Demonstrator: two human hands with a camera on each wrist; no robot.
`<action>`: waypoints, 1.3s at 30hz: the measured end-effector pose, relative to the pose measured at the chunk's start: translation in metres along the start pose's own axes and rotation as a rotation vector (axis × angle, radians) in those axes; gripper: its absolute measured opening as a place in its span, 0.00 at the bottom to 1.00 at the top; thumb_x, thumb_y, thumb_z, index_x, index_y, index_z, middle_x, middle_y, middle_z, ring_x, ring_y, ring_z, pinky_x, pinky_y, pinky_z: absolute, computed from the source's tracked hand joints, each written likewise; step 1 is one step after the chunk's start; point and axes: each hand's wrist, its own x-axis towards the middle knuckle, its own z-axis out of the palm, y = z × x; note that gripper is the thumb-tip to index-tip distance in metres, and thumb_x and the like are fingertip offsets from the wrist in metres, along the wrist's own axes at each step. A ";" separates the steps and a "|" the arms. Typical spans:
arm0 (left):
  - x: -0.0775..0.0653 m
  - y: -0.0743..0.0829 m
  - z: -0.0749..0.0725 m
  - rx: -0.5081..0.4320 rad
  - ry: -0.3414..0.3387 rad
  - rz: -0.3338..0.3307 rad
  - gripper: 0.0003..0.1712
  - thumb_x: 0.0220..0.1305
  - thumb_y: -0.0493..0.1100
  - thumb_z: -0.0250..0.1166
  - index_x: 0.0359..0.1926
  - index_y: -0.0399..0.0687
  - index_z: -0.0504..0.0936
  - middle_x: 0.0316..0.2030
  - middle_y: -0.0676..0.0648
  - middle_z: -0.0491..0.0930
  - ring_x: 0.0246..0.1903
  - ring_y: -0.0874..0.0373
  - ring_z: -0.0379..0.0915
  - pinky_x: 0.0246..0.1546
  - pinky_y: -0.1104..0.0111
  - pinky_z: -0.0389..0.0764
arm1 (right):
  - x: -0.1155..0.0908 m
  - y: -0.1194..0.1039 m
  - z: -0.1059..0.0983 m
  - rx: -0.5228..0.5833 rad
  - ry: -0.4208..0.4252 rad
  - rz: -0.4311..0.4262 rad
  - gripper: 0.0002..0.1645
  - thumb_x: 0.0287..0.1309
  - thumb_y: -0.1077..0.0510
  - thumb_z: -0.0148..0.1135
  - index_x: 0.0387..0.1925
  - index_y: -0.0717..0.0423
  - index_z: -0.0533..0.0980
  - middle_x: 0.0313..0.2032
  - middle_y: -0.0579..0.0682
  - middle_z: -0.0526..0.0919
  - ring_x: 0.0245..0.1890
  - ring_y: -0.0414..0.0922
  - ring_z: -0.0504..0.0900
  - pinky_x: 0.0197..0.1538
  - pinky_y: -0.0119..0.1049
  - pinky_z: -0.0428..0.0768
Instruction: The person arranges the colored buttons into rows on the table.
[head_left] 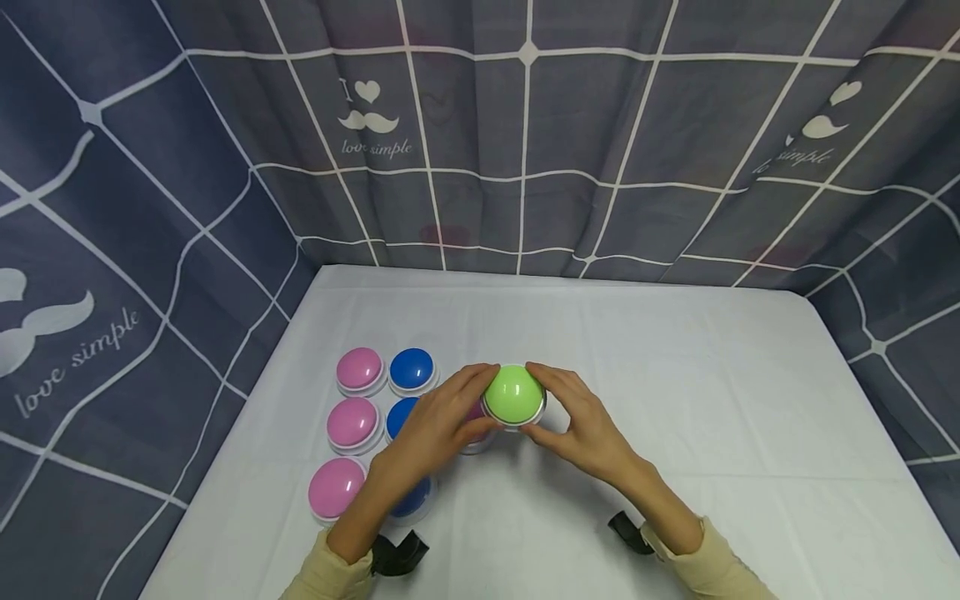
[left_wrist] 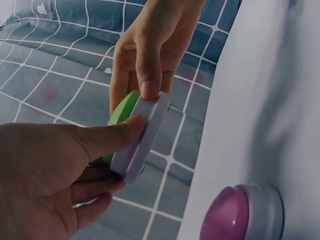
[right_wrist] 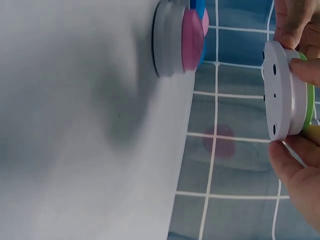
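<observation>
A round push button with a green dome (head_left: 513,393) and white base is held above the table between both hands. My left hand (head_left: 442,417) pinches its left side, thumb on the white base (left_wrist: 131,155) in the left wrist view. On the opposite side my right hand (head_left: 588,429) grips the rim with thumb and fingers. The right wrist view shows the flat underside (right_wrist: 276,100) with small dark holes. Just beneath and left of it, a pink button (left_wrist: 227,217) sits on the table, partly hidden by my left hand in the head view.
Left on the white table (head_left: 675,375) stand a column of pink buttons (head_left: 352,422) and a column of blue buttons (head_left: 412,367); my left arm covers some of the blue ones. Dark grid-patterned cloth (head_left: 480,108) walls the table's back and sides. Black straps (head_left: 400,553) hang at both wrists.
</observation>
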 end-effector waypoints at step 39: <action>0.067 -0.050 0.041 0.045 -0.083 -0.152 0.39 0.59 0.45 0.73 0.68 0.38 0.69 0.61 0.41 0.74 0.60 0.48 0.72 0.56 0.52 0.77 | 0.040 0.071 0.027 -0.058 -0.028 0.255 0.44 0.47 0.62 0.78 0.64 0.67 0.69 0.62 0.64 0.74 0.63 0.60 0.71 0.66 0.54 0.68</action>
